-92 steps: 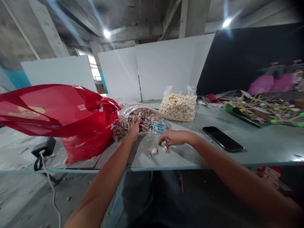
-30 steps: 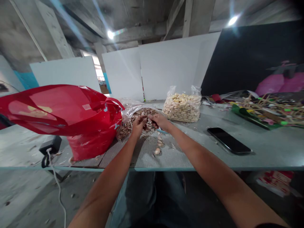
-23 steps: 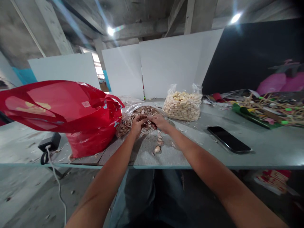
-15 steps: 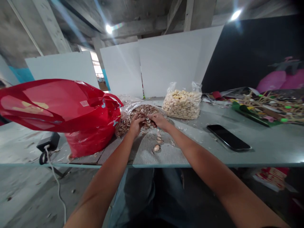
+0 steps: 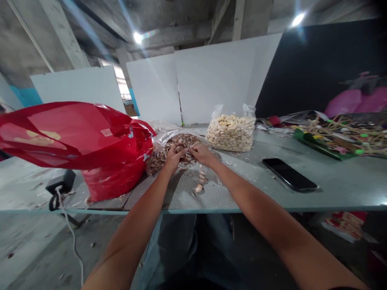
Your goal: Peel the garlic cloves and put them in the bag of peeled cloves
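My left hand (image 5: pixel 175 156) and my right hand (image 5: pixel 202 154) meet fingertip to fingertip over a heap of dry garlic skins (image 5: pixel 188 139) in a clear plastic bag. Both are closed in a pinch on a small pale garlic clove (image 5: pixel 187 150), mostly hidden by the fingers. Below them, several unpeeled garlic cloves (image 5: pixel 198 188) lie in a short line on a grey board (image 5: pixel 181 199). Behind my right hand stands a clear bag of peeled garlic cloves (image 5: pixel 230 133).
A large red plastic bag (image 5: pixel 115 181) stands at the left, beside a black power adapter (image 5: pixel 62 181) with a white cable. To the right lie a black phone (image 5: pixel 289 174) and a pile of thin sticks (image 5: pixel 338 131) with a green leaf-like sheet. Skin scraps dot the table (image 5: pixel 341 181).
The fingers of both hands have shifted slightly and drawn closer together at the tips. The view has moved a little; the things on the table stay in place.
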Action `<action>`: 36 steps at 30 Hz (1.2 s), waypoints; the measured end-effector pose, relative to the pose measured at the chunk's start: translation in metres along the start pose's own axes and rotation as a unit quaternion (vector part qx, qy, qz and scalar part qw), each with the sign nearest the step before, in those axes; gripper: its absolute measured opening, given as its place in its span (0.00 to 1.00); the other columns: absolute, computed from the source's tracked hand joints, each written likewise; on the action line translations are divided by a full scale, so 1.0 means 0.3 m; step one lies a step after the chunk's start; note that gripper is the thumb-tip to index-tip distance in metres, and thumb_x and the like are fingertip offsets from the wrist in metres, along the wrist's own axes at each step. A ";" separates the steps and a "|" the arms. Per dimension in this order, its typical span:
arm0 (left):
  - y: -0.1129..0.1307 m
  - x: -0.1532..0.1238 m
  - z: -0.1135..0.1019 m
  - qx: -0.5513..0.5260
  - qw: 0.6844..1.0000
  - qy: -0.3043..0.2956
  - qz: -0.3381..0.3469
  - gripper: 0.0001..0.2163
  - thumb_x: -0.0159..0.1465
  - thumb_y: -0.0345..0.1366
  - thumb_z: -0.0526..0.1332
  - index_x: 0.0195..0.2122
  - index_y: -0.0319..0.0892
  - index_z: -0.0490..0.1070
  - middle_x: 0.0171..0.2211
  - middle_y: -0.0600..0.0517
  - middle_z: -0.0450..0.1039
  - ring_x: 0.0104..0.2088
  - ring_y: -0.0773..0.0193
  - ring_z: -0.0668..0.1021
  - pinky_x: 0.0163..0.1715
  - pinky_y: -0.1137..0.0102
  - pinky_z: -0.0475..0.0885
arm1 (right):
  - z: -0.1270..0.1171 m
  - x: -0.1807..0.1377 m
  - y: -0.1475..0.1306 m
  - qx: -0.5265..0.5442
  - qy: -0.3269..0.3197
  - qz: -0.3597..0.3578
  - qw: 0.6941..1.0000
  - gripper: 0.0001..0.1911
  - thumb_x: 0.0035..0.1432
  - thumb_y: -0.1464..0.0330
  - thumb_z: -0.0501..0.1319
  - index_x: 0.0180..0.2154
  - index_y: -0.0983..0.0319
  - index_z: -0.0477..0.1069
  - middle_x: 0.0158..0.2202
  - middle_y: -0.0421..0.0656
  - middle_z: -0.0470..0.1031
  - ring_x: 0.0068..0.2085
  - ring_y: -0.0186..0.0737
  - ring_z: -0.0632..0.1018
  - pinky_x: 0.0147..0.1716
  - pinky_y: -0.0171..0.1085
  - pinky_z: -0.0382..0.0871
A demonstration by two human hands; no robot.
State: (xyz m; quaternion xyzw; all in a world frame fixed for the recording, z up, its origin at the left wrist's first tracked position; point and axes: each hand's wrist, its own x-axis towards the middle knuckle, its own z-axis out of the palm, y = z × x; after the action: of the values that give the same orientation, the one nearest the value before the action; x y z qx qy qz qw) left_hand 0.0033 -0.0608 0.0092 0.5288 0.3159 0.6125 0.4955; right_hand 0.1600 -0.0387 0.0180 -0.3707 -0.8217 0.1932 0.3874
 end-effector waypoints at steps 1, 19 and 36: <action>0.000 0.000 0.000 0.005 1.000 -0.002 -0.001 0.25 0.45 0.40 0.73 0.42 0.41 0.66 0.20 0.61 0.66 0.17 0.75 0.67 0.19 0.78 0.61 | -0.001 0.002 0.003 -0.016 0.002 -0.005 1.000 0.27 0.63 0.54 0.50 0.17 0.63 0.62 0.14 0.38 0.62 0.20 0.31 0.63 0.22 0.33 0.49; 0.014 -0.010 0.003 -0.138 0.985 -0.063 -0.084 0.26 0.50 0.33 0.71 0.50 0.44 0.66 0.24 0.60 0.65 0.19 0.76 0.63 0.21 0.76 0.61 | -0.016 0.000 0.060 0.180 -0.085 0.082 0.977 0.25 0.58 0.50 0.55 0.19 0.61 0.61 0.12 0.35 0.60 0.15 0.28 0.60 0.16 0.31 0.51; -0.009 0.023 -0.013 -0.072 0.994 0.026 -0.084 0.19 0.62 0.49 0.58 0.23 0.42 0.57 0.14 0.61 0.52 0.13 0.73 0.58 0.14 0.75 0.54 | 0.000 -0.011 0.029 0.296 -0.101 0.123 0.942 0.14 0.64 0.61 0.50 0.27 0.58 0.55 0.15 0.33 0.58 0.15 0.31 0.61 0.16 0.32 0.55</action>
State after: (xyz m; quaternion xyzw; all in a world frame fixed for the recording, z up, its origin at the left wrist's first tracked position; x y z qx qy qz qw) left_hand 0.0007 -0.0529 0.0082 0.4476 0.3271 0.6034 0.5733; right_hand 0.1655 -0.0355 0.0109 -0.3162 -0.7104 0.5101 0.3677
